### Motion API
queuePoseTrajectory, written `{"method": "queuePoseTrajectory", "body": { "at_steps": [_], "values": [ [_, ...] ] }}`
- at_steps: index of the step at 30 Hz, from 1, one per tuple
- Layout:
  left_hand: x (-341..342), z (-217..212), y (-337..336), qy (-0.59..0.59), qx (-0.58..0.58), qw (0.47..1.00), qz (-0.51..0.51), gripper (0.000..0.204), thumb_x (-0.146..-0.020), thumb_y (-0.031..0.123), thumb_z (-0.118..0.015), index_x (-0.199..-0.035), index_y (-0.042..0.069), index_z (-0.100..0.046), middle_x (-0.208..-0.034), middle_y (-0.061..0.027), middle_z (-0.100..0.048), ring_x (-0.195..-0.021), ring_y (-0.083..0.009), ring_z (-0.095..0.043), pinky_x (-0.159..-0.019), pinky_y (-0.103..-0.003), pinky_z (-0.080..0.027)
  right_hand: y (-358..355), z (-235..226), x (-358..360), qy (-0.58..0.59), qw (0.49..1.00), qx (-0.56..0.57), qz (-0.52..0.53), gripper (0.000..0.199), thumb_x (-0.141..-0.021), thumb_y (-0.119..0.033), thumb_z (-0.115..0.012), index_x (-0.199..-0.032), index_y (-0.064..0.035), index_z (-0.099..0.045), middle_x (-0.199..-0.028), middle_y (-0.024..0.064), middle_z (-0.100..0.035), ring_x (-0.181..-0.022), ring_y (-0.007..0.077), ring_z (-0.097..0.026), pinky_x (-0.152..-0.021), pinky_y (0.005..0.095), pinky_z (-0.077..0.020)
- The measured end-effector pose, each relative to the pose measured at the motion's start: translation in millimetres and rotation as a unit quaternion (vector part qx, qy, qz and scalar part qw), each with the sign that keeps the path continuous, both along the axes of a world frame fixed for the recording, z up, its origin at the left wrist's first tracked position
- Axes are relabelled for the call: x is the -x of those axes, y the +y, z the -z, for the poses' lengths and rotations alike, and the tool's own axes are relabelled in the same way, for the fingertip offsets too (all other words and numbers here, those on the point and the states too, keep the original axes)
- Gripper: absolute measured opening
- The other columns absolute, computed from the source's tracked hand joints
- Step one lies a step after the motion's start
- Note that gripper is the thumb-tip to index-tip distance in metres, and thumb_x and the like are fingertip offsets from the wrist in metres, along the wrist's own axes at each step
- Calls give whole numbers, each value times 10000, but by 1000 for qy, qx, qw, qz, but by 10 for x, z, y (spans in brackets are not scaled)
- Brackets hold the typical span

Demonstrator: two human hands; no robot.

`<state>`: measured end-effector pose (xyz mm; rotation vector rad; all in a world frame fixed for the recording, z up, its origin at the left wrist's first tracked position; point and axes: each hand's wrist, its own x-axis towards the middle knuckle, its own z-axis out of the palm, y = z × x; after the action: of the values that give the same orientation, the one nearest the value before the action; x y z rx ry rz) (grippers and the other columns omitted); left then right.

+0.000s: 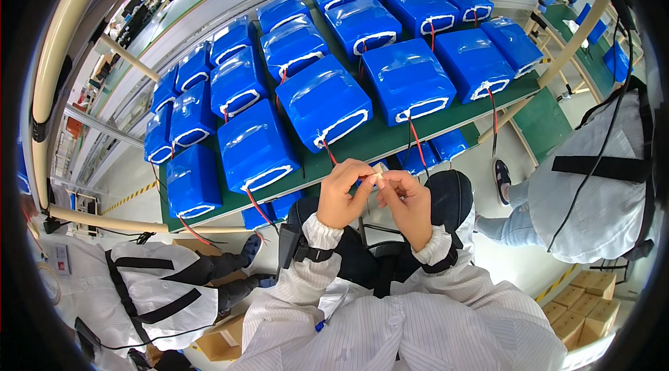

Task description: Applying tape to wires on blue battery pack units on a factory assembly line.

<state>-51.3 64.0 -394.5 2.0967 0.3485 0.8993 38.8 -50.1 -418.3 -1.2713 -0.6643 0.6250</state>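
Observation:
My left hand point(343, 194) and my right hand point(407, 205) meet in front of the shelf edge, above my lap. Fingertips of both pinch a small pale piece point(378, 170), too small for its kind to show. Just beyond them, a blue-wrapped battery pack point(327, 99) and another blue pack point(408, 78) stand on the green shelf point(317, 170). White edging rings the near face of each pack. Red and black wires point(417, 139) hang from the near faces over the shelf's front edge.
Several more blue packs point(254, 151) fill the shelf in rows, and some blue packs point(449, 142) sit on a lower level. A person point(592, 190) is close on my right, another person point(164, 280) on my left. Cardboard boxes point(582, 305) stand at lower right. Beige posts point(575, 43) frame the rack.

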Motion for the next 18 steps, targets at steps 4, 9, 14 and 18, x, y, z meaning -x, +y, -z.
{"method": "queuePoseTrajectory", "body": {
  "at_steps": [4, 9, 14, 18],
  "values": [
    [11, 3, -10, 1, -3, 1000, 0, 55, -801, 21, -629, -846, 19, -598, -814, -107, -615, -730, -276, -591, -653, -330, -465, -4, 34, 3, -28, 1000, 1, 6, 124, -896, -131, -625, -955, -22, -625, -694, 23, -614, -614, 55, -574, -508, 197, -441],
    [30, 16, -10, 16, 31, 999, 2, 51, -799, 37, -638, -833, 49, -601, -811, -65, -620, -752, -235, -579, -714, -338, -409, 33, 43, -28, 58, 995, -60, -54, 367, -910, -121, -586, -1237, -20, -454, -918, 52, -626, -792, 91, -583, -695, 232, -458],
    [86, 26, -2, 68, -72, 995, -25, 68, -767, 124, -705, -798, 137, -646, -796, 43, -636, -770, -138, -561, -780, -321, -273, 6, 2, -198, 344, 930, -3, -129, 402, -923, -148, -494, -1294, -25, -396, -1065, 76, -601, -940, 119, -566, -815, 271, -440],
    [155, 57, 4, 92, -78, 993, -20, 84, -749, 116, -713, -800, 150, -656, -801, 45, -636, -812, -140, -555, -786, -338, -276, 92, 27, -267, 317, 937, -30, -145, 321, -914, -100, -526, -1215, 5, -493, -1022, 92, -634, -900, 132, -600, -791, 259, -465]
  ]
}}
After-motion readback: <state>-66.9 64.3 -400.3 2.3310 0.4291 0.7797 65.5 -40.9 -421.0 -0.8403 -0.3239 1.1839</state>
